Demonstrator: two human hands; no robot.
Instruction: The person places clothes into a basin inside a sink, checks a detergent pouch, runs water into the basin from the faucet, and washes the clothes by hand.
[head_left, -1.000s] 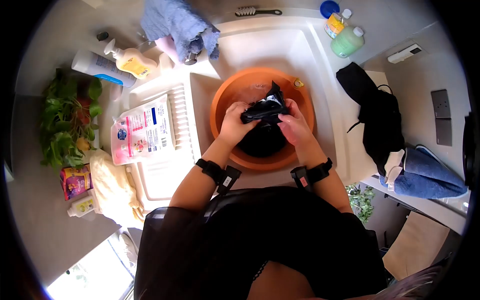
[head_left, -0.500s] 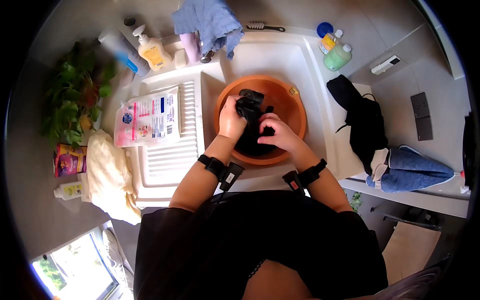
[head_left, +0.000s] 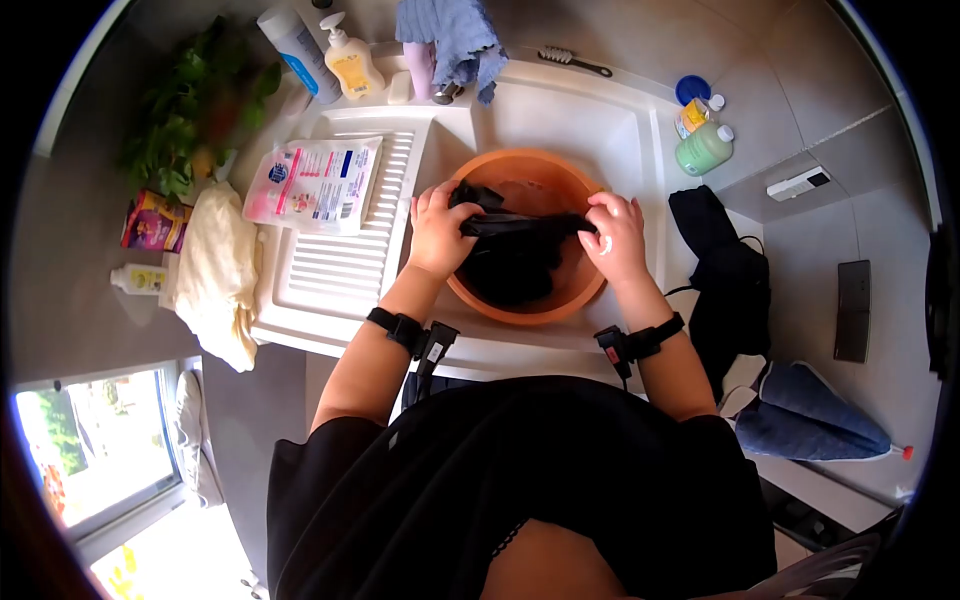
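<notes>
A wet-looking black cloth garment (head_left: pixel 515 262) hangs and lies in an orange-brown plastic basin (head_left: pixel 480 160), which stands in the white sink (head_left: pixel 570 110). My left hand (head_left: pixel 437 228) is closed on the garment at the basin's left side. At the right rim, my right hand (head_left: pixel 615 240) pinches another part of it, with a white smear like foam on the skin. Between both hands the upper edge of the cloth is drawn out in a taut band. The rest drops in dark folds, and its exact shape cannot be made out.
Left of the basin, a detergent refill pouch (head_left: pixel 312 185) lies on the ribbed drainboard (head_left: pixel 340 265), near a cream cloth (head_left: pixel 215 270). Bottles and a pump bottle (head_left: pixel 350 62) line the back. A scrub brush (head_left: pixel 575 62), green bottle (head_left: pixel 705 148) and black clothes (head_left: pixel 725 280) sit beyond the sink.
My hands have moved apart; the right went to the basin's right rim and took hold of the garment. The bunched cloth is now stretched between them. The view has shifted slightly.
</notes>
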